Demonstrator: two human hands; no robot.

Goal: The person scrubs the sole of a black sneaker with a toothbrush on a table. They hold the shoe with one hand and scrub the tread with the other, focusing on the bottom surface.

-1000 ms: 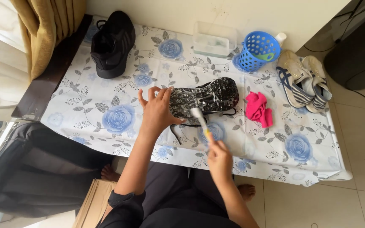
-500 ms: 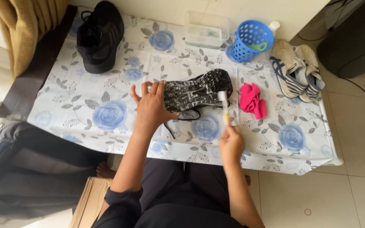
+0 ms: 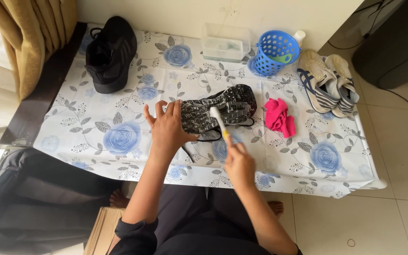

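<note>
One view only — a camera on the person's head, looking steeply down over the forearms at the desk (image 3: 119, 141) from well above. It faces the wall behind the desk and takes in the whole flowered cloth, the curtain (image 3: 29, 38) at the left and the tiled floor (image 3: 393, 189) at the right.
</note>
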